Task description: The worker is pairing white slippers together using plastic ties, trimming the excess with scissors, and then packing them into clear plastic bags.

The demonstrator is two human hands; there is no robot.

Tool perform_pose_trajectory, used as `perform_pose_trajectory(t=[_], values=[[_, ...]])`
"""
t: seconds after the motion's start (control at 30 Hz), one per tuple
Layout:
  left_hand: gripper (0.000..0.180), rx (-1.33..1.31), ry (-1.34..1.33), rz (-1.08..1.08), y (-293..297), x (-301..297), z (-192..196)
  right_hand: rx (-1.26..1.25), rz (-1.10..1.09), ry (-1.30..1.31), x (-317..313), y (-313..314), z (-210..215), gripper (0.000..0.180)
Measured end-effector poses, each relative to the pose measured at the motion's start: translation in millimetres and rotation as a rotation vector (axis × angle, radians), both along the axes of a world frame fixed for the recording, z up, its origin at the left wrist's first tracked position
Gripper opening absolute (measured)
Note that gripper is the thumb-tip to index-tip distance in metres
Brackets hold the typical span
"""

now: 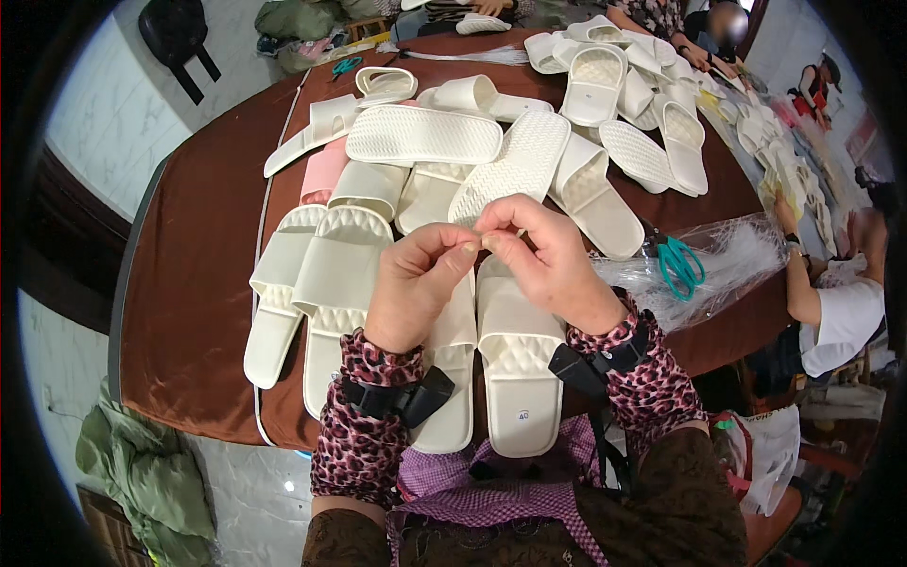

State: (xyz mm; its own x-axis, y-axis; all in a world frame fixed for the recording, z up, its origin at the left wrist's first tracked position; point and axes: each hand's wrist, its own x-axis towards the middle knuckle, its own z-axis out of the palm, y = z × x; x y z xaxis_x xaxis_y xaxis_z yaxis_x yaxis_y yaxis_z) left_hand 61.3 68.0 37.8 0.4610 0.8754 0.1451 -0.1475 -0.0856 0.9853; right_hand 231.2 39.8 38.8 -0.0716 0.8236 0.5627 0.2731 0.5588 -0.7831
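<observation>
My left hand [416,288] and my right hand [553,265] meet over the table, thumb and forefinger of each pinched together at the tips. Whatever lies between the fingertips is too small to make out. Just below the hands is a pair of white slippers, one slipper [518,392] under my right wrist and its mate [449,397] beside my left wrist, toes pointing away from me. My hands partly hide both. Left of them another pair stands upright, with an outer slipper [277,302] and an inner slipper [342,274].
More white slippers [425,134] are heaped across the far side, with a pink slipper [324,172] among them. Teal scissors [680,267] lie on a clear bag of thin strands [732,269] at right. Other scissors [347,66] lie farther off. Co-workers sit around the brown-covered table [189,312].
</observation>
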Motion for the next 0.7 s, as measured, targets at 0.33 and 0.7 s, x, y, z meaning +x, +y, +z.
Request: perform_pose_trajectory(t=[0.33, 0.7], values=[[0.013, -0.171, -0.160, 0.059, 4.3, -1.5, -4.4, -0.269, 0.063, 0.166, -1.2, 0.3, -7.4, 0.011], [0.010, -0.214, -0.280, 0.037, 5.7, 0.1, -4.5, -0.148, 0.008, 0.056, -5.9, -1.4, -7.6, 0.008]])
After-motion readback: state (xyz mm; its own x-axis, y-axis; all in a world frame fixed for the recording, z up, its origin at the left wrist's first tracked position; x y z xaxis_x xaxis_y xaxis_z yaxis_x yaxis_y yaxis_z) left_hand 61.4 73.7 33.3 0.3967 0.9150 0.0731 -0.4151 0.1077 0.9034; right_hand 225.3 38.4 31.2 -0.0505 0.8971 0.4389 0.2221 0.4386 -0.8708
